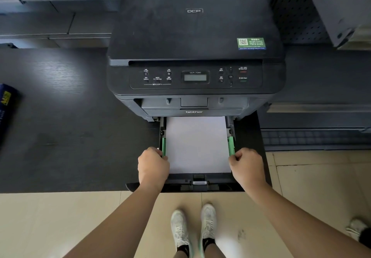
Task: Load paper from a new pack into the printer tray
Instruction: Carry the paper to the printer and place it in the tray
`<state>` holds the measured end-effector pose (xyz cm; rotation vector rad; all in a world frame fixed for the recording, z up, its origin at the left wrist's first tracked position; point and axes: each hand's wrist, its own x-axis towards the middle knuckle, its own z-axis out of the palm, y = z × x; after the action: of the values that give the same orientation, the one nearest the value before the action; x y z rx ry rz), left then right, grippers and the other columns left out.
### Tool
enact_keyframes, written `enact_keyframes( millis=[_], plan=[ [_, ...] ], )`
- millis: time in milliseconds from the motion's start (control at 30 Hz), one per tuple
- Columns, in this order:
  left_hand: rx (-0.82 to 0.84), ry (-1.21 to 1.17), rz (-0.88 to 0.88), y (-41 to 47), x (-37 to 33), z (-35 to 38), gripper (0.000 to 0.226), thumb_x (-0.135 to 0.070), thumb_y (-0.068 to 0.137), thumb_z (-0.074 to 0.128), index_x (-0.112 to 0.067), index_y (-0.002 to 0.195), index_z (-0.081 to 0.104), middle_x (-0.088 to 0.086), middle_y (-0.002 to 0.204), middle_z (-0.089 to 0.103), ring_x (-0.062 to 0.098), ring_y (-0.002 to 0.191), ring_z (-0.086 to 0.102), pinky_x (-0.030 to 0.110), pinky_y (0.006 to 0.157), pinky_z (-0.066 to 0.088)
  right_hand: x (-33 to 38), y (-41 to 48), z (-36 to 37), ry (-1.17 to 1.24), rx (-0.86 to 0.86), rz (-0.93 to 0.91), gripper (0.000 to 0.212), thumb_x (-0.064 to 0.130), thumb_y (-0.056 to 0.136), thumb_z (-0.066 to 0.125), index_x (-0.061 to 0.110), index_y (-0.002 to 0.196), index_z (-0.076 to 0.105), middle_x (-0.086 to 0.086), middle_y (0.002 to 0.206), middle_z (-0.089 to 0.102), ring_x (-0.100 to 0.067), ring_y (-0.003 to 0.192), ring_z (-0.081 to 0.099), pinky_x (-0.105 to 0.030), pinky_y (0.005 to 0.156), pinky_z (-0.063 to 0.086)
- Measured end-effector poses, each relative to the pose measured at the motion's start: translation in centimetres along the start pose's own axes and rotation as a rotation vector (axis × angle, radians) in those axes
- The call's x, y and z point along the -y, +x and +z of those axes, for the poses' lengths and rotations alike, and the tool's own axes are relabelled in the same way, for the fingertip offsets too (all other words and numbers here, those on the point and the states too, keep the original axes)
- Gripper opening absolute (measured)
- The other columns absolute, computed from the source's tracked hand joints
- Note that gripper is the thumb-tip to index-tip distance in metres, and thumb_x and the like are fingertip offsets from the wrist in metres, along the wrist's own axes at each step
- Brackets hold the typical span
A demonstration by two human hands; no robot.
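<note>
A black printer [192, 36] stands on a dark desk, and its paper tray [200, 184] is pulled out toward me. A stack of white paper [197, 145] lies flat in the tray between two green side guides. My left hand [153, 165] pinches the left green guide [164, 146] at the paper's left edge. My right hand [247, 165] pinches the right green guide [231, 145] at the right edge. A blue paper pack [7, 109] lies at the desk's far left edge, partly out of view.
The dark desk [70, 137] spreads to the left of the printer. A perforated grey metal rack [313, 12] stands at the back right, with low dark shelving [313, 137] beside the printer. Beige floor tiles [60, 217] and my white shoes [192, 229] lie below the tray.
</note>
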<state>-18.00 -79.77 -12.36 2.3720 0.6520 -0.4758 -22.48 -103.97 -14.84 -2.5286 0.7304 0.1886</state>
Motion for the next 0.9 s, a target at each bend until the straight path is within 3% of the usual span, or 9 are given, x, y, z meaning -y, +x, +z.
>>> enact_keyframes(
  millis=[167, 333, 600, 767, 900],
  plan=[
    [-0.003, -0.01, -0.037, 0.17, -0.44, 0.09, 0.023, -0.001, 0.082, 0.055, -0.009, 0.097, 0.07, 0.013, 0.089, 0.07, 0.034, 0.074, 0.065, 0.035, 0.064, 0.055, -0.17, 0.12, -0.11, 0.059, 0.04, 0.017, 0.016, 0.013, 0.085, 0.065, 0.006, 0.072, 0.07, -0.006, 0.069, 0.069, -0.013, 0.054, 0.056, -0.017, 0.044, 0.034],
    [0.0, -0.026, -0.033, 0.15, -0.47, 0.41, 0.023, -0.001, 0.083, 0.054, -0.006, 0.099, 0.07, 0.011, 0.087, 0.067, 0.032, 0.074, 0.061, 0.031, 0.063, 0.048, -0.42, 0.09, -0.23, 0.152, 0.072, 0.021, 0.011, 0.015, 0.086, 0.066, 0.006, 0.081, 0.071, -0.005, 0.071, 0.07, -0.02, 0.067, 0.063, -0.026, 0.061, 0.044],
    [-0.007, -0.033, -0.003, 0.01, -0.02, 0.37, 0.025, -0.007, 0.082, 0.055, -0.008, 0.101, 0.07, 0.012, 0.093, 0.072, 0.03, 0.078, 0.06, 0.031, 0.066, 0.048, -0.62, 0.25, -0.63, 0.166, 0.117, 0.001, 0.01, 0.018, 0.086, 0.068, 0.01, 0.079, 0.069, 0.003, 0.064, 0.064, -0.008, 0.057, 0.057, -0.014, 0.052, 0.037],
    [-0.027, -0.043, -0.003, 0.05, -0.1, 0.18, 0.023, -0.007, 0.08, 0.054, -0.01, 0.094, 0.072, 0.011, 0.083, 0.072, 0.033, 0.073, 0.066, 0.036, 0.067, 0.058, -0.34, 0.26, -0.52, 0.168, 0.091, 0.035, 0.01, 0.018, 0.085, 0.068, 0.009, 0.081, 0.07, 0.001, 0.067, 0.065, -0.01, 0.058, 0.057, -0.012, 0.05, 0.036],
    [-0.019, -0.032, 0.014, 0.02, 0.02, 0.34, 0.023, -0.007, 0.08, 0.054, -0.01, 0.094, 0.072, 0.01, 0.085, 0.072, 0.032, 0.075, 0.065, 0.035, 0.066, 0.056, -0.28, 0.22, -0.44, 0.168, 0.091, 0.038, 0.01, 0.017, 0.085, 0.068, 0.008, 0.081, 0.07, 0.0, 0.067, 0.066, -0.011, 0.058, 0.057, -0.013, 0.049, 0.036]
  ],
)
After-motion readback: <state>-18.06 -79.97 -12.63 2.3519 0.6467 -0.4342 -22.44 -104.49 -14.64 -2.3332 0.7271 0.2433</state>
